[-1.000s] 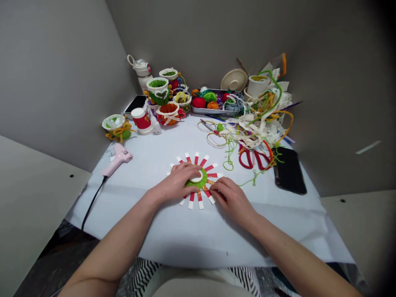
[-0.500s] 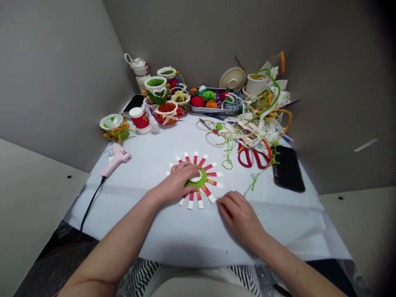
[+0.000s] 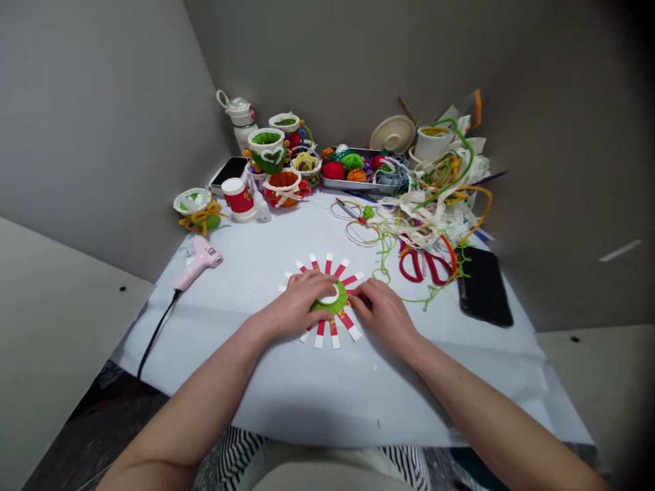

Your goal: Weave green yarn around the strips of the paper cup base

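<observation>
While your left hand [image 3: 304, 300] lies across the cut paper cup [image 3: 334, 324], thumb and fingers spread around its middle, your right hand [image 3: 381, 310] is closed in a pinch at the cup's right side; what its fingertips hold is too small to tell. The cup sits near the middle of the white surface [image 3: 327, 389], its red-and-white strips fanned out flat and a band of green yarn [image 3: 338, 305] wound around its centre. Beyond your right hand, a loose green strand [image 3: 432, 294] trails toward the red scissors [image 3: 420, 267] and the black phone [image 3: 485, 286]. On your left lies a pink glue gun [image 3: 197, 262], and a metal tray [image 3: 348, 184] of yarn balls [image 3: 352, 162] stands at the back.
</observation>
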Demonstrator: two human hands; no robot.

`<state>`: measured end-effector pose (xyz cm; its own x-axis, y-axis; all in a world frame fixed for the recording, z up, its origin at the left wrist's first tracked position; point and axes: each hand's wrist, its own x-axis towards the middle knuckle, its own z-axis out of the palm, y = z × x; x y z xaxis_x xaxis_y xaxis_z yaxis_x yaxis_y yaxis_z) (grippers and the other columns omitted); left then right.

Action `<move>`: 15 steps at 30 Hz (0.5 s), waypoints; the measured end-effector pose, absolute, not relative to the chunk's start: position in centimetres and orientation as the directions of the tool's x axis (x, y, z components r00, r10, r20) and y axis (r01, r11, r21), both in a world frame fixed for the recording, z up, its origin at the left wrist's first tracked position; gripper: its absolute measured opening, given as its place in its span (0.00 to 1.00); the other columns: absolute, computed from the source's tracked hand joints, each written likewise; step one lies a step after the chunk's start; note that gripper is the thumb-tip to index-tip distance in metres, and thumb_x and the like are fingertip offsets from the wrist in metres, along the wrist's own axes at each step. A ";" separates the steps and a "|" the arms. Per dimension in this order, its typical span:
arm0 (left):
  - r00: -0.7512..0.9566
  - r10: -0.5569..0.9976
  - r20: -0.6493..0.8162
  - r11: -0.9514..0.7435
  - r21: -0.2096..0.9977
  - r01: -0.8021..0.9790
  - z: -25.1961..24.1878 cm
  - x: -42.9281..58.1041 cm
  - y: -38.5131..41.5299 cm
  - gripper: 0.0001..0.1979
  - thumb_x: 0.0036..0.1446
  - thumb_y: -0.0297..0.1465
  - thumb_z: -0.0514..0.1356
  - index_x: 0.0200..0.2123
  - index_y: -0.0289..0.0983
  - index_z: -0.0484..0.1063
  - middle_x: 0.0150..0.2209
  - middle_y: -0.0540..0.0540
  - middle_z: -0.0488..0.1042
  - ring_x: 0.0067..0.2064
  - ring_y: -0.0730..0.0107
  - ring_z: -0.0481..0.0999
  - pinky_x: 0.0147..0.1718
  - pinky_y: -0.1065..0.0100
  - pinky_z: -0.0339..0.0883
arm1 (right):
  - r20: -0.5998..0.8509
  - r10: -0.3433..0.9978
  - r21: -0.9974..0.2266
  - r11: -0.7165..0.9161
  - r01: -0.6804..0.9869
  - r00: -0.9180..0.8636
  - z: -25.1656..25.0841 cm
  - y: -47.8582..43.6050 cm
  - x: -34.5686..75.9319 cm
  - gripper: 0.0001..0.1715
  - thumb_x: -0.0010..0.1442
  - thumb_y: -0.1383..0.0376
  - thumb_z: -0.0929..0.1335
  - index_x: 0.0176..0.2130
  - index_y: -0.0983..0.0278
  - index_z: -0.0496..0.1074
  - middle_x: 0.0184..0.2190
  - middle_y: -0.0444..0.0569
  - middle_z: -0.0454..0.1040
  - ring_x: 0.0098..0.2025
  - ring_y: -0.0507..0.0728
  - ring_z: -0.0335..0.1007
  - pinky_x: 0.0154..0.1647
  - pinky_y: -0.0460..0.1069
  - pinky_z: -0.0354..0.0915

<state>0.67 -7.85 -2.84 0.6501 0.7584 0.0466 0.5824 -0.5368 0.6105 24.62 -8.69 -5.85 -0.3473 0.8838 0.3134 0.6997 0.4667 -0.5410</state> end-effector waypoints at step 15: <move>0.656 0.752 0.062 -0.534 0.641 0.551 -2.1 -0.1 -7.7 0.17 0.65 0.20 0.56 0.52 0.45 0.71 0.64 0.46 0.71 0.67 0.53 0.63 0.65 0.43 0.56 | 0.390 0.776 -0.522 0.630 0.576 -0.496 -5.0 -11.9 25.4 0.10 0.73 0.69 0.64 0.41 0.62 0.75 0.37 0.52 0.74 0.40 0.59 0.70 0.41 0.54 0.69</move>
<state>-0.05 -7.68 -2.10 0.6565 0.7518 0.0619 0.5510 -0.5340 0.6413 25.44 -11.86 -4.99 -0.4957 0.7762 0.3897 0.5756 0.6296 -0.5219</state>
